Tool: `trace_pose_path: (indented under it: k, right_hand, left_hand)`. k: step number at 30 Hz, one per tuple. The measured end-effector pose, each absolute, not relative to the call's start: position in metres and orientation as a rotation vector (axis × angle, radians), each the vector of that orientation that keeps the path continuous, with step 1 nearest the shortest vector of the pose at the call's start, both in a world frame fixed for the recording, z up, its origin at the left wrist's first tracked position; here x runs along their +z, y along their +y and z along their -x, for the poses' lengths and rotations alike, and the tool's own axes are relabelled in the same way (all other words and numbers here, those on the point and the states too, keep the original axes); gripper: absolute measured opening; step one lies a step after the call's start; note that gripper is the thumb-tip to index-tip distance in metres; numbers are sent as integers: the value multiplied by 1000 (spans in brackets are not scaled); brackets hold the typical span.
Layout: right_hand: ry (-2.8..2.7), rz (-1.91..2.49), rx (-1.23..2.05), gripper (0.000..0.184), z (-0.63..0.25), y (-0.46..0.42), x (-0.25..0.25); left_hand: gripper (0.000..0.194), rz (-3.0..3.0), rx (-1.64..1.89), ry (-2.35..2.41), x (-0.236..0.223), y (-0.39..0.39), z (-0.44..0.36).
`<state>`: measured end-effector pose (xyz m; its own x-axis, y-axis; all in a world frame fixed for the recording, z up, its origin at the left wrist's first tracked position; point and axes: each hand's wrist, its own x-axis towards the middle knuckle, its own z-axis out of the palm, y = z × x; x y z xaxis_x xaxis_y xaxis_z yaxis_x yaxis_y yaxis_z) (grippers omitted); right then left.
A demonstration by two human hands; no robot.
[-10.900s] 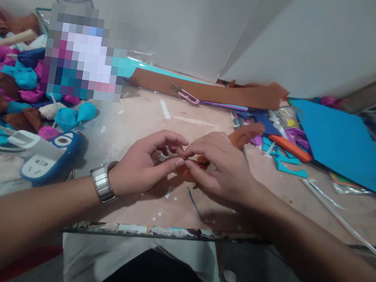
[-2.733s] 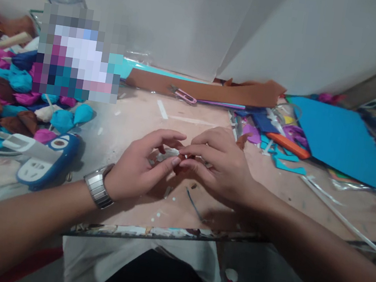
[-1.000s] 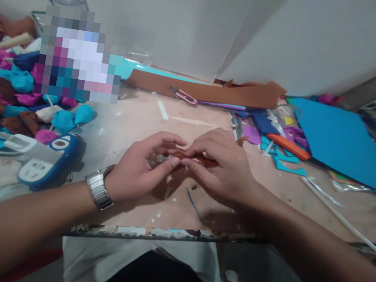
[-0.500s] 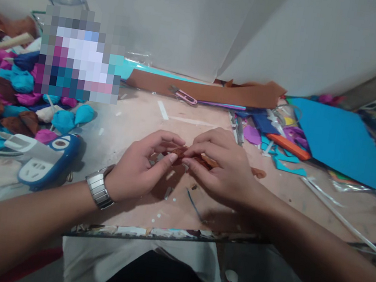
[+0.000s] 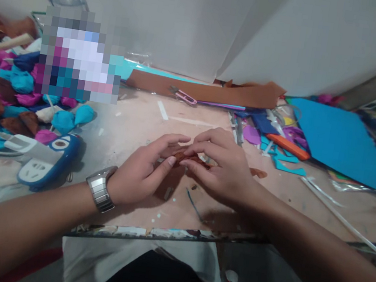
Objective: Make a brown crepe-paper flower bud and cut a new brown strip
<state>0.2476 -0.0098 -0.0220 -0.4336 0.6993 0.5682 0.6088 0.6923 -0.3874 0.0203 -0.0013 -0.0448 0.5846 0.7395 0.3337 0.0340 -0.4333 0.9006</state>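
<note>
Between my two hands, low over the table, is a strip of crinkled brown paper [image 5: 192, 158], bunched and twisted at its left end. My left hand [image 5: 146, 168], with a metal-banded watch on its wrist, pinches that left end between thumb and fingers. Just beside it, my right hand [image 5: 223, 165] grips the same paper with thumb and fingertips. The paper's tail sticks out to the right, past the right hand. Most of its middle is hidden under my right palm.
Blue, pink and brown crumpled-paper pieces [image 5: 16, 82] crowd the left side, near a blue-and-white power socket [image 5: 44, 166]. At the back lie a brown sheet [image 5: 147, 81] and a pink snipper [image 5: 185, 97]. An orange cutter [image 5: 289, 146] and blue sheet [image 5: 343, 140] are on the right.
My left fingers have shifted slightly on the twisted end, with the index finger reaching a little farther right. My right hand has stayed nearly in place.
</note>
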Motion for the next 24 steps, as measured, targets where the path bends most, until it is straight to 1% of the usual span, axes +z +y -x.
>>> trace_pose_path:
  k: [7,13,16,18,20,21,24]
  right_hand:
    - [-2150,977,165,9,-246,-10,-21]
    - [-2144,951,194,9,-245,-10,-22]
    - [-2133,976,192,10,-246,-10,-21]
    - [-2124,985,181,12,-247,-10,-21]
    - [-2122,984,171,13,-247,-10,-20]
    - [-2120,982,168,12,-247,-10,-20]
    - [-2123,973,170,12,-247,-10,-20]
  left_hand:
    - [67,-1863,914,626,-45,-1,-21]
    - [65,-1882,935,621,-47,-1,-21]
    - [57,-1903,1045,721,-47,1,-21]
    - [41,-1968,1121,794,-45,2,-20]
    - [22,-2057,1142,816,-42,4,-20]
    - [16,-2101,1132,807,-40,4,-19]
    - [16,-2130,1121,768,-35,5,-19]
